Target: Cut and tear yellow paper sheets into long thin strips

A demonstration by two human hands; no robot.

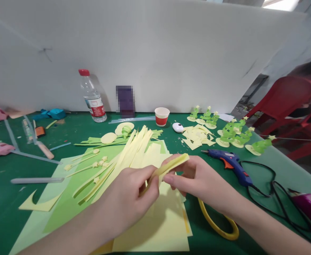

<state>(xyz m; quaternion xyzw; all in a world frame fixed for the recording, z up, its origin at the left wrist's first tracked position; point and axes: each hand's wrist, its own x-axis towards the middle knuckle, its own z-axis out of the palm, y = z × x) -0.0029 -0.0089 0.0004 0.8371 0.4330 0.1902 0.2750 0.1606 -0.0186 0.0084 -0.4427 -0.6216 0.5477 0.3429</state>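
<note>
Yellow paper strip (pixel 173 165) is grasped by both the left hand (pixel 135 194) and the right hand (pixel 199 177), just below centre frame, above stacked paper sheets (pixel 158 226); a blue glue gun (pixel 232 163) is seen at right, a red-capped bottle (pixel 94 101) at upper left.

Head camera: looks forward, down over green tabletop (pixel 1 198)
Close range: left hand (pixel 130 193), right hand (pixel 194 175)
Background: white panel (pixel 155 53)

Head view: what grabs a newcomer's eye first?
Probably the left hand and right hand, front and centre, on a yellow strip. Next, the blue glue gun to their right, with star-topped green paper trees behind it. The red-capped bottle stands out at back left.
</note>
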